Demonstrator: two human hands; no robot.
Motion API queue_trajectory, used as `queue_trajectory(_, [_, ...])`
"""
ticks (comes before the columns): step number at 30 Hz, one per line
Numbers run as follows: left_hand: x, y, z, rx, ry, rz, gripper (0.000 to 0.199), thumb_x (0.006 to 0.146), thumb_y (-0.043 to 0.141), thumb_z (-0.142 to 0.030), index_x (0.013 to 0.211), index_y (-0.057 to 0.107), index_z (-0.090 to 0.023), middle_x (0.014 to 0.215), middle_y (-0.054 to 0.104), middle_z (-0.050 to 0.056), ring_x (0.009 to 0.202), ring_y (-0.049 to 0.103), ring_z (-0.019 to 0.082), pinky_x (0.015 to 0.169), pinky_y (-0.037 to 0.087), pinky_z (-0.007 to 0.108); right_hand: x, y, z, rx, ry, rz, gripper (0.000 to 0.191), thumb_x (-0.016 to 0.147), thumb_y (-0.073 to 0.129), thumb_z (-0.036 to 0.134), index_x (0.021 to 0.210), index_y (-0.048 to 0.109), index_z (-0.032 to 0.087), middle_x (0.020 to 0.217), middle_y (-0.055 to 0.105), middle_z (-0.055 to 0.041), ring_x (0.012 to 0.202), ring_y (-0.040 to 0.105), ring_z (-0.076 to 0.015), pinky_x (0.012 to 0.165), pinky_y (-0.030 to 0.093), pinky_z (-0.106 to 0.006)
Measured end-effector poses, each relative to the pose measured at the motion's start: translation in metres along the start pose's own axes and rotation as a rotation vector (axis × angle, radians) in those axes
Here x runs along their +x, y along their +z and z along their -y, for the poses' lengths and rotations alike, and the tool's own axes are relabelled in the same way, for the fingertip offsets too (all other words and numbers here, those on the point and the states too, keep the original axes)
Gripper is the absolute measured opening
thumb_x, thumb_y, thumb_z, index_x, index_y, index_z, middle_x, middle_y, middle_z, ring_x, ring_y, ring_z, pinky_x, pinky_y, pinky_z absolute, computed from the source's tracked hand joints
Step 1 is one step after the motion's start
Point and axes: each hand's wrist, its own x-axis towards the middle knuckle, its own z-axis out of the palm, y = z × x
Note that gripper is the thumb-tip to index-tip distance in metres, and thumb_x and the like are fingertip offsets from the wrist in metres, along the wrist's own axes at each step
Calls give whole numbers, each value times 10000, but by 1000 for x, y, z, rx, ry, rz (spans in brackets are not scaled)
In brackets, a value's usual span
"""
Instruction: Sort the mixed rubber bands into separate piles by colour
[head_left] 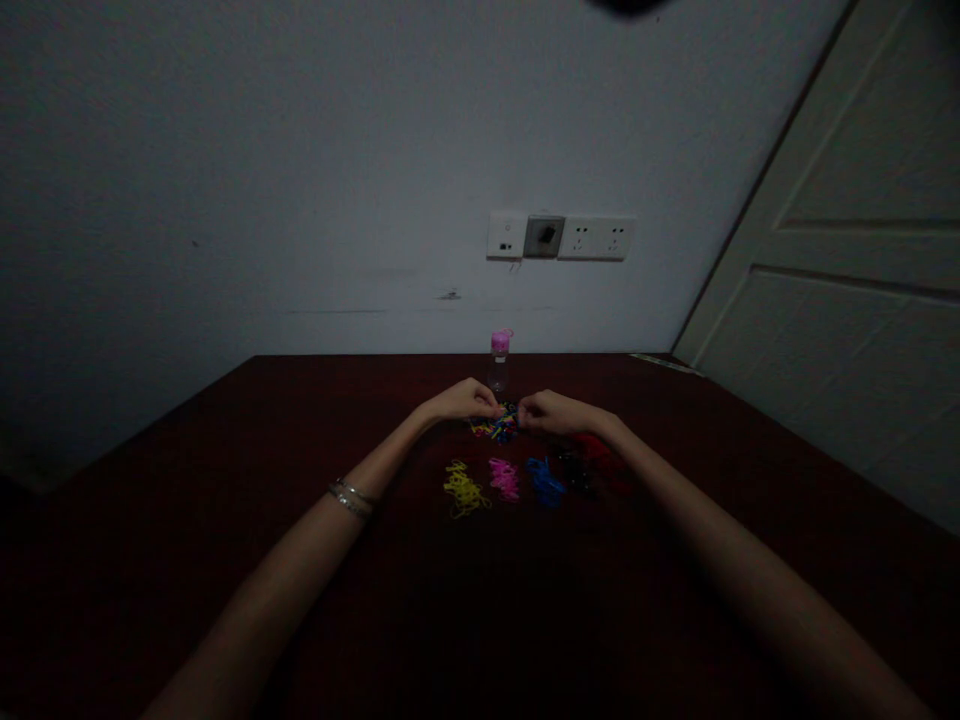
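Note:
A mixed pile of small coloured bands (pixel 504 427) lies on the dark red table. My left hand (pixel 474 400) reaches its left side with fingers pinched together. At the pile's right edge is my right hand (pixel 541 411), its fingers also closed. Anything between the fingertips of either hand is too small to make out. Nearer to me lie separate groups: yellow bands (pixel 465 489), pink bands (pixel 505 480), blue bands (pixel 545 482) and dim black bands (pixel 574 468). Red bands (pixel 609 462) show faintly beside the black ones, partly behind my right forearm.
Behind the pile stands a clear bottle (pixel 498 372) with a pink cap. The table (pixel 337 600) meets a pale wall with socket plates (pixel 597 239). A thin strip (pixel 666 363) lies at the back right, near a panelled door (pixel 862 270).

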Motion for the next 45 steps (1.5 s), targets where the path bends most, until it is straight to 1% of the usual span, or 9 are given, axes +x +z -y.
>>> queue_trajectory(4, [2,13,-5,24,54,-51,329,623,626,-396,717,648,-82,563,529,-4,510,409,68,486,291,191,2,1,2,-31,-18,-37,181,665,426,135,741,589,114,644,565,-25,554,457,-96,521,327,-204])
queue_trajectory(9, [4,23,-11,60,40,-109,294,617,628,-378,683,643,-92,494,470,-36,467,369,58,469,263,191,3,2,1,-64,-5,-48,177,668,461,168,765,600,118,641,567,-27,543,452,-97,505,303,-208])
queue_trajectory(15, [4,22,-11,74,23,-128,192,639,587,-248,690,661,-80,486,463,-32,467,356,55,472,266,191,2,1,1,-44,6,-36,206,655,427,130,769,599,116,661,576,-25,560,466,-95,523,317,-208])
queue_trajectory(22, [6,16,0,58,37,-118,215,642,575,-236,744,677,-77,585,567,18,520,421,71,497,296,197,0,-4,-4,-18,-2,-42,167,670,437,145,746,584,120,674,577,-34,585,481,-100,546,348,-208])
queue_trajectory(25, [6,15,1,39,61,-97,210,643,568,-226,740,679,-77,594,577,24,527,430,74,503,305,197,-4,-8,-1,-16,13,-54,167,683,434,160,753,580,119,677,573,-36,578,469,-97,544,349,-208])
queue_trajectory(29, [6,18,-7,26,54,-67,209,645,576,-238,730,676,-76,559,552,7,497,403,65,492,296,196,-9,-15,3,-38,23,-72,170,685,432,167,741,582,112,661,565,-33,569,461,-94,529,338,-202])
queue_trajectory(37, [5,43,-30,90,102,28,217,673,573,-272,732,671,-88,525,510,-16,482,382,61,470,268,191,-18,-28,1,-54,62,-86,195,664,431,166,751,596,110,668,580,-35,576,473,-101,539,343,-208])
queue_trajectory(41, [6,54,-32,156,116,85,223,680,573,-285,751,680,-103,500,497,-26,466,389,61,456,261,189,-28,-31,2,-44,90,-82,195,661,438,175,755,598,111,678,587,-41,590,483,-104,546,352,-208])
queue_trajectory(45, [6,57,-32,181,118,168,193,676,568,-234,767,689,-114,550,553,-14,482,425,58,466,284,178,-39,-33,2,7,151,-45,214,641,434,169,756,607,118,674,596,-38,575,489,-106,533,362,-211])
